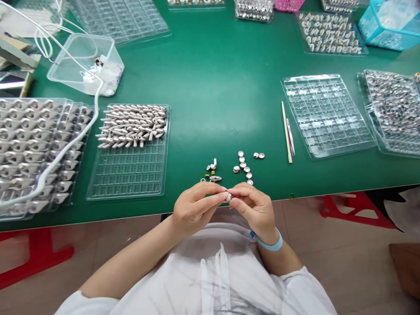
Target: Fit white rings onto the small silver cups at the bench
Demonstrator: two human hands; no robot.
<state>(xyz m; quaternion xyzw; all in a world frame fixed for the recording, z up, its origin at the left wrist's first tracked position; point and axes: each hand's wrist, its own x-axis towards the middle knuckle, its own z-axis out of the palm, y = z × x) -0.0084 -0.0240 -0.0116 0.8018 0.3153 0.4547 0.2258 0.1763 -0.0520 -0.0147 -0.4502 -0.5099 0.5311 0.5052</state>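
Note:
My left hand point(195, 205) and my right hand point(254, 208) meet at the near edge of the green table point(213, 87). Both pinch one small white earbud part point(229, 197) between their fingertips. Just beyond my fingers lie several small round silver caps point(244, 166) and a few loose white earbud pieces point(213, 165). A blue band circles my right wrist.
A clear tray point(131, 175) with rows of white earbud stems stands at the left, a fuller tray point(36, 153) with a white cable over it further left. An empty clear tray point(324, 116), a wooden stick point(286, 131) and tweezers point(290, 136) lie at the right. More filled trays and baskets line the far edge.

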